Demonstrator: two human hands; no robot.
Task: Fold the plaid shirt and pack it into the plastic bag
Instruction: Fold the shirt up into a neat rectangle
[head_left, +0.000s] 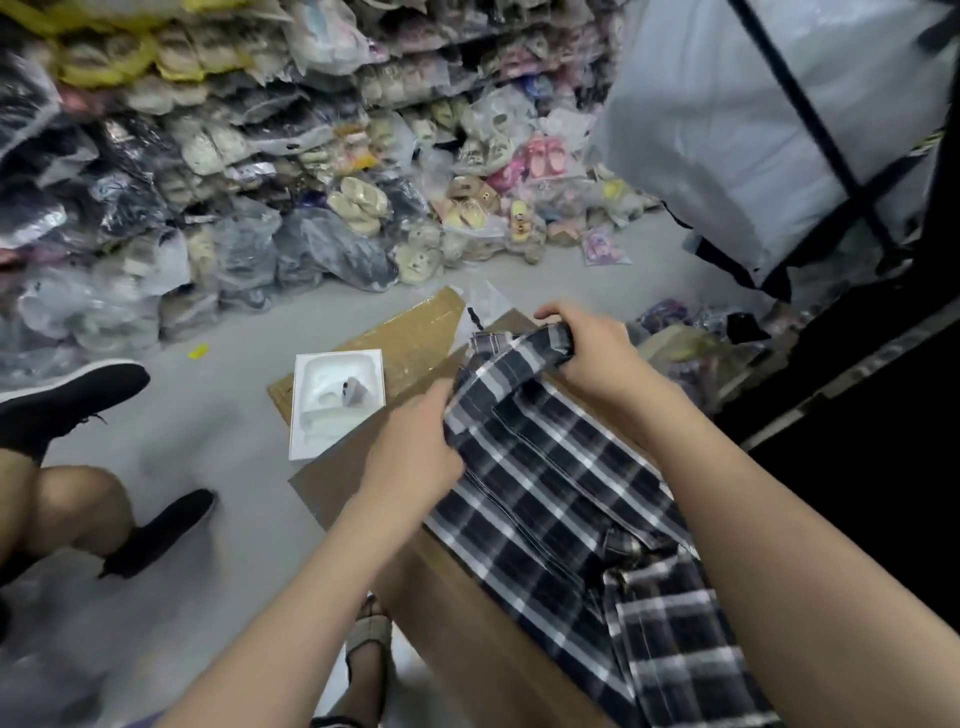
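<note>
left hand (415, 447) gripping dark plaid cotton shirt (540, 483) edge | right hand (597, 358) clutching bunched end | shirt lying over brown cardboard box (467, 597)

Stockroom: bagged shoes (358, 202) heaped against wall, cardboard (410, 332) on floor.

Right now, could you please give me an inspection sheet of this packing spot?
Surface: cardboard box, shirt draped over it.
Job's things: plaid shirt, unfolded; its plastic bag not identifiable.
Clutter: white moulded tray on a flattened cardboard sheet.
Grip: left hand and right hand both pinch the shirt's far edge.
Cables: nothing seen.
Surroundings: heaps of bagged shoes; another person's black shoe.
</note>
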